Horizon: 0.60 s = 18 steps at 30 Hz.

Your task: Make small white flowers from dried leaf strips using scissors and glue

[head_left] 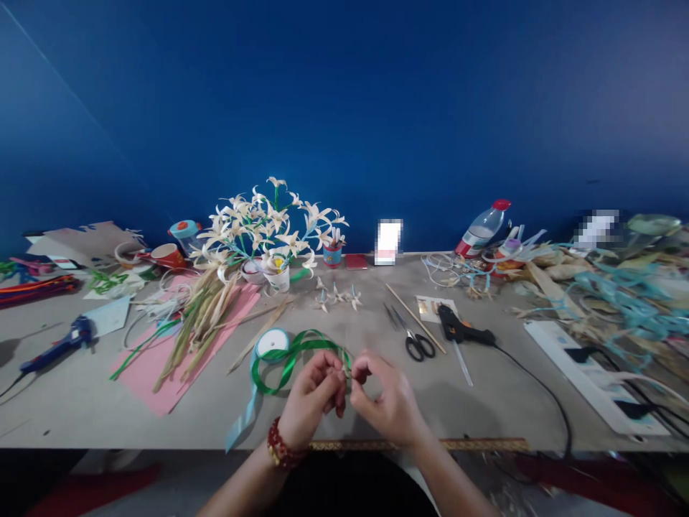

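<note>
My left hand [316,388] and my right hand [385,396] meet above the table near its front edge, fingertips almost touching. Both are closed in a pinch. A small pale piece [347,372] shows between them, at the left fingertips; it is too small to name. What the right fingertips hold is hidden. A glossy green ribbon [289,366] lies in loops just left of the hands, one end running up to the fingertips. Behind it is a white ribbon spool [273,344], with light blue ribbon [243,424] trailing towards the table's edge.
Right of the hands lie black scissors [420,347], a wooden stick [417,319], a black glue gun [463,330] and a white power strip [584,380]. White flowers [274,222] stand behind. Dried stalks on pink paper [156,388] and a blue glue gun [64,345] lie left.
</note>
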Each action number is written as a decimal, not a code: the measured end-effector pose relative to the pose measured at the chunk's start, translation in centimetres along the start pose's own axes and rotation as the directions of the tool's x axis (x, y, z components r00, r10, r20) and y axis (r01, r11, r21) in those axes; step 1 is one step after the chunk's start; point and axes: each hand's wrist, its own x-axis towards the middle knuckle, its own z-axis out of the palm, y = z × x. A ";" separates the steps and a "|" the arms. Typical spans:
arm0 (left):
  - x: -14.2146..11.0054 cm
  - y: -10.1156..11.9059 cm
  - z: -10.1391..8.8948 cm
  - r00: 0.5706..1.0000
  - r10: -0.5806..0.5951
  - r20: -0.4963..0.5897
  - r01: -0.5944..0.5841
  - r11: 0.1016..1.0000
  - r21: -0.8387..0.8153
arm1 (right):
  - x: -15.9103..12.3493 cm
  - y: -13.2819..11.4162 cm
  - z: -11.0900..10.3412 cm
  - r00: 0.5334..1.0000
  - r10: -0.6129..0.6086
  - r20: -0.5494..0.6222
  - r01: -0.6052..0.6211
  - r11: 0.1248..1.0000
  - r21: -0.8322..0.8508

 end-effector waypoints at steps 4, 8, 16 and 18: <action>-0.2 0.4 0.3 0.998 0.054 -0.027 -0.051 0.992 0.112 | 0.2 -0.1 0.0 1.000 0.009 0.023 -0.009 1.000 -0.005; -0.2 0.7 0.7 0.999 -0.047 0.005 0.048 0.990 -0.132 | 0.1 0.1 0.2 0.988 -0.128 -0.082 0.141 0.973 0.184; 0.0 0.2 0.3 0.999 -0.026 -0.026 0.021 0.989 -0.147 | 0.0 0.7 -0.1 0.995 0.040 0.093 -0.059 0.975 0.215; -0.1 0.2 0.4 0.998 -0.057 0.003 0.056 0.978 -0.201 | -0.1 0.6 -0.4 0.999 -0.019 0.045 0.005 0.956 0.294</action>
